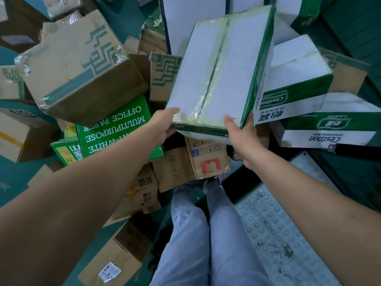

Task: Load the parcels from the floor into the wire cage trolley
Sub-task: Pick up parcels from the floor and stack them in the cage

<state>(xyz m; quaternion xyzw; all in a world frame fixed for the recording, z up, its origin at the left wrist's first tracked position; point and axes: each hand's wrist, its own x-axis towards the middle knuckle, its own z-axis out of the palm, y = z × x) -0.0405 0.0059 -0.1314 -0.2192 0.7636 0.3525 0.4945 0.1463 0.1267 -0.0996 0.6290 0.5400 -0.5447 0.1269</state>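
Observation:
I hold a white and green taped parcel [218,69] up in front of me, tilted, above the pile. My left hand [165,124] grips its near left corner, thumb on top. My right hand [241,135] grips the near right corner, thumb on the white face and fingers under the green side. Two similar white and green Cestbon boxes [296,79] [329,126] lie stacked to the right. No wire cage trolley is clearly visible.
Brown cartons are heaped on the green floor: a large torn one [78,67] at left, a green office-paper box [117,129], a small taped carton [208,157] by my feet. A studded metal plate [274,223] lies at lower right. A tall white box [191,15] stands behind.

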